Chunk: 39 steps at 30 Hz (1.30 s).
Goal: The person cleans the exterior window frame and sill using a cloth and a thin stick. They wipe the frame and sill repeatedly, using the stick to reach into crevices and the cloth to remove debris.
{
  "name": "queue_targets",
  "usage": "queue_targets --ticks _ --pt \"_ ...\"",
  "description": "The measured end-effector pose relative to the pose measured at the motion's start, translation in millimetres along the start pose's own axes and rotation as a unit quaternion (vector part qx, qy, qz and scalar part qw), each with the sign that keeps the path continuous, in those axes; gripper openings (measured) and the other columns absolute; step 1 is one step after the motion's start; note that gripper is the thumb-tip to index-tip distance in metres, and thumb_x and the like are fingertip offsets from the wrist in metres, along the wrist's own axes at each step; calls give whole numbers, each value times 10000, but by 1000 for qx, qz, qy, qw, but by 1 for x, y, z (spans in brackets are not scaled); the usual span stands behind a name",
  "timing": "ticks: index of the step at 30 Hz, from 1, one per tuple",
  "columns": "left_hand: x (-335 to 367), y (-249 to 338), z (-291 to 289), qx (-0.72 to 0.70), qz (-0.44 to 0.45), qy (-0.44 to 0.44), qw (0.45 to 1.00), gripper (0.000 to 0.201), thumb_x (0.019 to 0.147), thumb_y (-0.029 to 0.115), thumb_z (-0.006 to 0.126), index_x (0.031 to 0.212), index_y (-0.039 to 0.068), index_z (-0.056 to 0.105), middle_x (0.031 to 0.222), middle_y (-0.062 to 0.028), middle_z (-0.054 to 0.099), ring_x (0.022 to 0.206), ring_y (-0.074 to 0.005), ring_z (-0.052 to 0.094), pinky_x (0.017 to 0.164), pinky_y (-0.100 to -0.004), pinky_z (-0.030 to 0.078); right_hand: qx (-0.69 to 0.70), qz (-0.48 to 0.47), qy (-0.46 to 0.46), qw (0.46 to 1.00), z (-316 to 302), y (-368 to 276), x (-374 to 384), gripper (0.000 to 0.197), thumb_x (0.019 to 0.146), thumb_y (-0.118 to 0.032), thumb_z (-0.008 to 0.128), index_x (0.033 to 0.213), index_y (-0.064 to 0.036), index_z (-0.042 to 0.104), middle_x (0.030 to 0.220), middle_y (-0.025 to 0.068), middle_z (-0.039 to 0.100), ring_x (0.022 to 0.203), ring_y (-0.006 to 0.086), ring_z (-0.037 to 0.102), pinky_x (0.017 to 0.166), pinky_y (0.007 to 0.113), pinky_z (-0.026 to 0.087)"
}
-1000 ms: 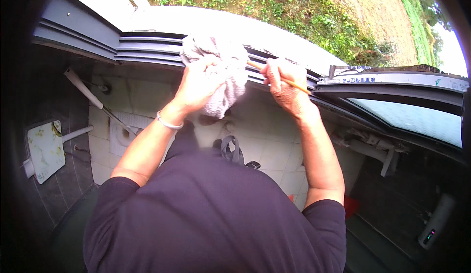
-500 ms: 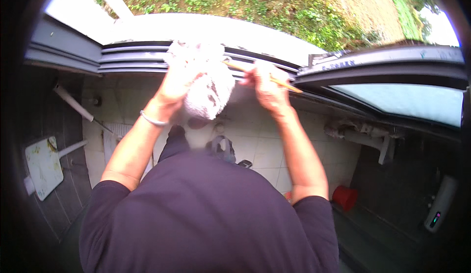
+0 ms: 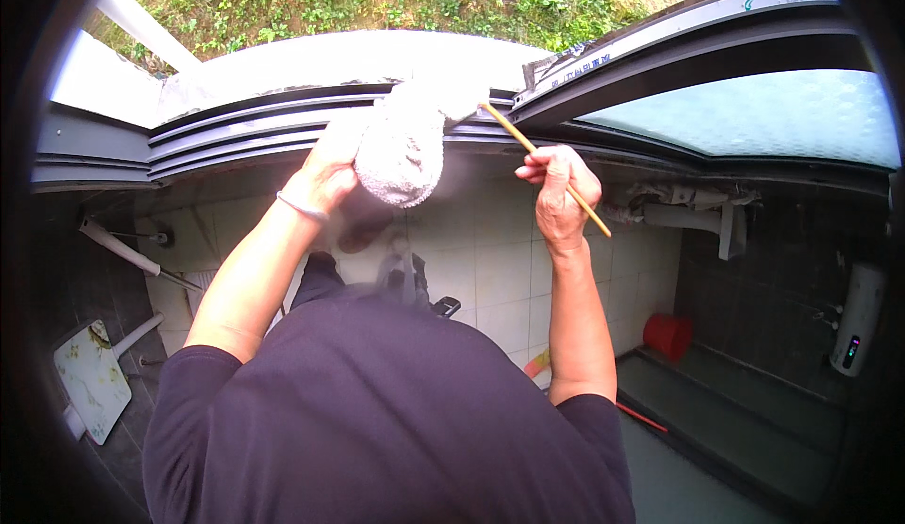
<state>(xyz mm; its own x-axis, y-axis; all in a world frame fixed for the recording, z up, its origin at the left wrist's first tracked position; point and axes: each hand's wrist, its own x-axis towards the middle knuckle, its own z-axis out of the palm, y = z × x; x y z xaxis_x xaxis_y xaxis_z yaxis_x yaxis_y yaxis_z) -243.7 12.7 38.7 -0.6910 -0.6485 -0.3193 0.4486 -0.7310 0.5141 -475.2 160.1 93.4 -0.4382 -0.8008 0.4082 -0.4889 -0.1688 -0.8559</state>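
Note:
My left hand (image 3: pixel 332 161) is closed around a bunched white cloth (image 3: pixel 403 155), which lies over the grey window track (image 3: pixel 250 136) and hangs down on the near side. Its upper part is washed out by bright light. A thin wooden stick (image 3: pixel 509 126) is gripped in my right hand (image 3: pixel 567 189), slanting up and left. The stick's far tip meets the right end of the cloth by the track; whether it presses into the fabric, I cannot tell.
To the right a window sash (image 3: pixel 745 114) with frosted glass stands at an angle. White pipe (image 3: pixel 693 218) runs below it. A red bucket (image 3: pixel 667 335) is at lower right, a white wall unit (image 3: pixel 858 321) beyond. A marbled panel (image 3: pixel 92 381) sits at left.
My right hand has drawn back toward me and to the right, and the stick now slants more steeply. The cloth remains in my left hand. The view has shifted.

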Motion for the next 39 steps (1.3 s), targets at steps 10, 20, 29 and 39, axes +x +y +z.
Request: queue_targets --ticks 10,20,29,39 --pt "-20 4 -28 -24 -42 -67 997 328 897 95 630 1196 -35 586 1131 -141 659 993 -198 665 860 -320 561 7 168 -213 962 36 15 82 381 1013 -276 477 821 12 637 665 85 640 509 135 632 474 219 493" --pt "-115 70 -88 30 89 86 992 242 895 38 576 1117 -57 584 1005 -102 656 871 -157 667 773 -292 559 155 223 -303 913 204 -5 56 405 1032 -377 420 907 -25 575 779 123 658 638 215 695 568 278 560" --pt "-176 126 -174 38 292 309 904 319 920 119 637 1182 -30 532 1056 -105 643 914 -170 652 814 -315 544 273 106 -395 870 417 -64 37 374 1014 -240 479 795 27 624 656 79 632 561 145 656 518 258 510" --pt "-164 152 -103 395 299 171 852 279 870 25 613 1141 -38 631 1015 -42 676 945 -82 601 868 -270 490 565 321 -234 723 379 -28 48 277 1009 -253 434 952 -17 568 815 181 645 679 262 657 680 381 554"
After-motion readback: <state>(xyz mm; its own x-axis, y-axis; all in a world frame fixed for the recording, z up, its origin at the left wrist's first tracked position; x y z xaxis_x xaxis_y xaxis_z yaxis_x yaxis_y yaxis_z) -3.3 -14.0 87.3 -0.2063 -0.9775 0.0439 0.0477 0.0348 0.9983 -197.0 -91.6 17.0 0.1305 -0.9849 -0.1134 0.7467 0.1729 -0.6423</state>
